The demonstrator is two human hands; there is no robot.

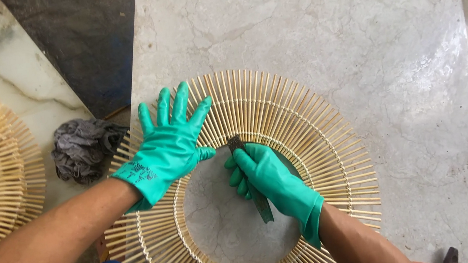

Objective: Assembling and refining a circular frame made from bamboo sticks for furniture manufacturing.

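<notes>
The left hand, in a green rubber glove, lies flat with fingers spread on the round sunburst frame of thin bamboo sticks, seemingly pinning it to the pale marble slab; it grips nothing. The right hand, gloved alike, is clenched around a flat dark metal blade, whose tip pokes above the fist and meets the frame's inner ring beside the left thumb. The right forearm rises from below, wrist bent inward. A crumpled grey rag sits left of the pressing hand
</notes>
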